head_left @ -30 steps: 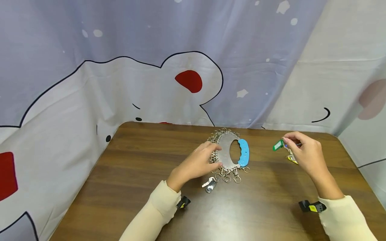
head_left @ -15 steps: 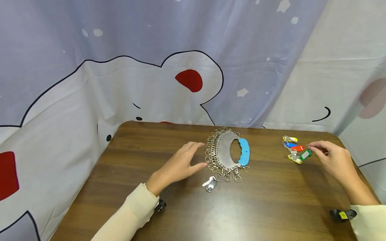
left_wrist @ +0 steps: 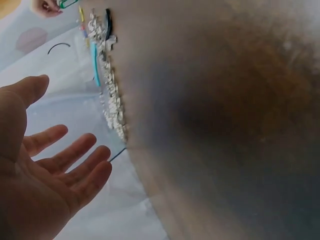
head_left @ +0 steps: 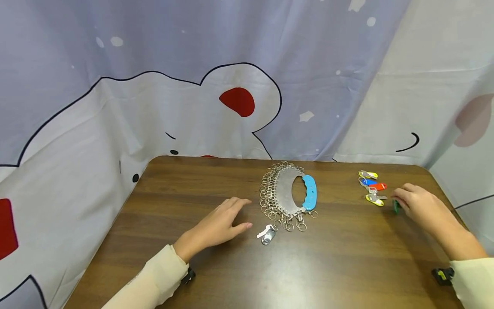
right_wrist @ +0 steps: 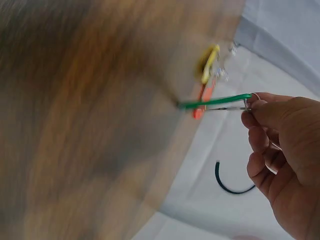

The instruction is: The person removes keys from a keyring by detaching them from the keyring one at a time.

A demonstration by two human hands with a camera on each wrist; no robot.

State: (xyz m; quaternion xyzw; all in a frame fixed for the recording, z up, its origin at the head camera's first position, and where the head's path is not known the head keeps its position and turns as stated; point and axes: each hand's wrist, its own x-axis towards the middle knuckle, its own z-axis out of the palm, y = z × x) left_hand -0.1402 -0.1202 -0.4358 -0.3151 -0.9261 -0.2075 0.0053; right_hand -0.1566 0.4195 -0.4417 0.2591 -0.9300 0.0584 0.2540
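Observation:
My right hand (head_left: pixel 426 210) pinches the ring of a green key tag (right_wrist: pixel 215 101) between thumb and fingertips. A key (right_wrist: pixel 226 109) hangs from the same ring in the right wrist view. The tag points down close over the table, right of a group of other tags. My left hand (head_left: pixel 210 227) is held over the table with fingers spread and nothing in them. To its right lies a crescent-shaped metal key holder (head_left: pixel 284 191) with a blue grip (head_left: pixel 310 193) and many small clips and rings along its edge. A dark key tag (head_left: pixel 268 236) with a key lies just below it.
On the right of the wooden table (head_left: pixel 328 266) are a red key tag (head_left: pixel 378 186), a blue key tag (head_left: pixel 369 182) and two yellow ones, the nearer yellow tag (head_left: pixel 374 201) with a key. A patterned curtain (head_left: pixel 173 107) hangs behind the table's far edge.
My right hand has carried the green key tag to the right, past the other tags, and lowered it. My left hand has drawn back leftward from the metal key holder.

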